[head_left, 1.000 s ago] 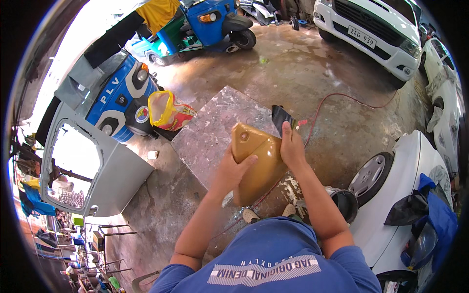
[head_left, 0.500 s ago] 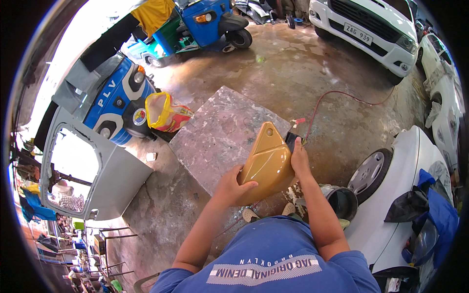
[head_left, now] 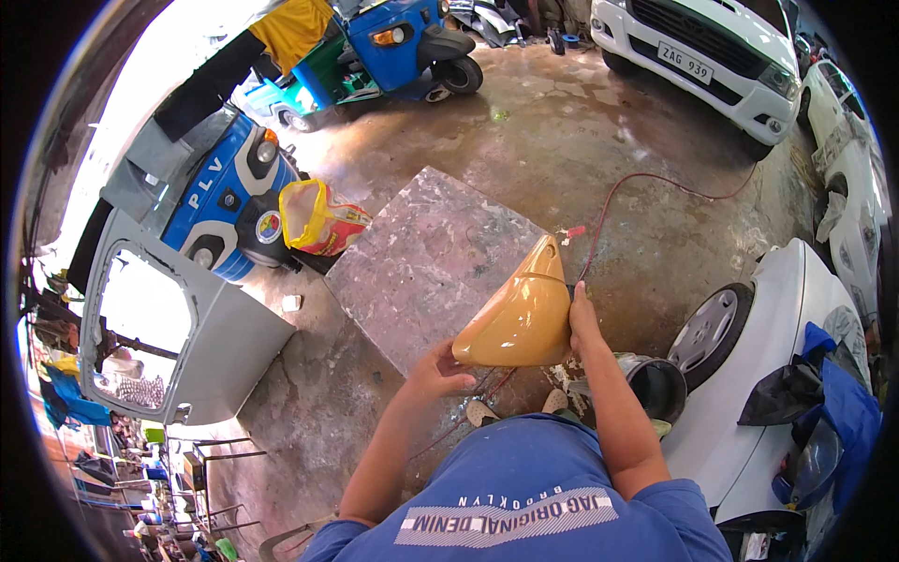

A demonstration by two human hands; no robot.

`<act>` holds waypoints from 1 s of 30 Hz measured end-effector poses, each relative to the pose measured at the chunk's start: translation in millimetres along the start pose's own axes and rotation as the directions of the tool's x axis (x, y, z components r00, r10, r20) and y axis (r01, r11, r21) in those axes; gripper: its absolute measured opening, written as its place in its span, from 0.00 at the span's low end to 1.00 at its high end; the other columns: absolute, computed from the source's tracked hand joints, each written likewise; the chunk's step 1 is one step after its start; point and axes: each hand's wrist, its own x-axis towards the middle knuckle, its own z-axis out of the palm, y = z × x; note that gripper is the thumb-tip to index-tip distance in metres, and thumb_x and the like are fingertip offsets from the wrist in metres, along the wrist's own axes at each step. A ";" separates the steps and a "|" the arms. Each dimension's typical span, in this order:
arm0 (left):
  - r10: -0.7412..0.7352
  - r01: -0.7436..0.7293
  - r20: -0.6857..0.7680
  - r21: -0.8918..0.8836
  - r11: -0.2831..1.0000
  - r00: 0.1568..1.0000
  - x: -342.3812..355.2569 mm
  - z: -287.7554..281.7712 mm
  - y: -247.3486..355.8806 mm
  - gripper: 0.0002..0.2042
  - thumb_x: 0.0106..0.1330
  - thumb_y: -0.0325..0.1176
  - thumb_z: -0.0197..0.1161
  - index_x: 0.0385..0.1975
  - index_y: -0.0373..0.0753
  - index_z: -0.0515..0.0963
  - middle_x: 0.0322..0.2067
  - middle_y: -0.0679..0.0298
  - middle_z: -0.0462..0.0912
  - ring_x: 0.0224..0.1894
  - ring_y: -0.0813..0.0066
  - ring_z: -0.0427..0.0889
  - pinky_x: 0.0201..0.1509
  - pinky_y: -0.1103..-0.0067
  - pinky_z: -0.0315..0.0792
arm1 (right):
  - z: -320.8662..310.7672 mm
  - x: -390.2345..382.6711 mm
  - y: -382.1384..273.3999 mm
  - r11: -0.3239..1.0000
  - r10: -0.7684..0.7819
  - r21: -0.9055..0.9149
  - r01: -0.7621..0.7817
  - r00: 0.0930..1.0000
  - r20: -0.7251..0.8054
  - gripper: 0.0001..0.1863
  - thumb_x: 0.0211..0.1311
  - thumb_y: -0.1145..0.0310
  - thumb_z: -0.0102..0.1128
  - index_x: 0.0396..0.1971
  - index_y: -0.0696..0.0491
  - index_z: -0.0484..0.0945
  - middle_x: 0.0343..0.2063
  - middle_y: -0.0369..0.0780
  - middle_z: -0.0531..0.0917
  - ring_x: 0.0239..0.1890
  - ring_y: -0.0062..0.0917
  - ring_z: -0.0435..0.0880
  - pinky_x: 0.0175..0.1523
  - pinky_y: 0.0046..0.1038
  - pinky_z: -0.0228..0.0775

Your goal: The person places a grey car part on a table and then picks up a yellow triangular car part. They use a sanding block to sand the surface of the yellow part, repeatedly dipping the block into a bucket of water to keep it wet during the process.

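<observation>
Glossy mustard-yellow body panel (head_left: pixel 517 318) held up off the paint-spattered square board (head_left: pixel 426 262), tilted on edge with its pointed tip toward the board's far corner and its rounded lower rim out past the board's near corner. Left hand (head_left: pixel 440 370) cupped under that lower rim, fingers curled around the near-left end, thumb side toward the board. Right hand (head_left: pixel 582 323) pressed flat along the panel's right edge, fingers stretched upward and together, palm against the rim; between the two, a firm two-handed hold. Board lying flat on the wet concrete floor (head_left: pixel 562 140), all four edges visible except the near corner, covered by the panel. Beyond the board's far edges, a wide stretch of bare floor reaching up to a white pickup (head_left: pixel 702 47) and a blue three-wheeler (head_left: pixel 403 37). Off the board's left corner, a yellow and red sack (head_left: pixel 318 220) touching or just beside it, with a blue and white vehicle front (head_left: pixel 225 201) behind and a grey detached door (head_left: pixel 169 328) leaning near it. From the board's right corner, a red hose (head_left: pixel 655 183) curving away across the floor. Right of the board, past the right forearm, a dark bucket (head_left: pixel 655 384) and then a white car's wheel (head_left: pixel 716 323), leaving that side tight.
</observation>
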 end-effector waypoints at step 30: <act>-0.216 0.103 -0.286 -0.362 0.926 0.934 63.3 130.8 -45.4 0.23 0.64 0.25 0.61 0.61 0.31 0.68 0.53 0.56 0.79 0.53 0.66 0.80 0.56 0.70 0.77 | -267.8 -6.6 142.1 0.998 0.064 0.032 -0.057 0.949 -0.309 0.26 0.68 0.48 0.51 0.56 0.53 0.71 0.52 0.37 0.77 0.43 0.24 0.80 0.42 0.24 0.72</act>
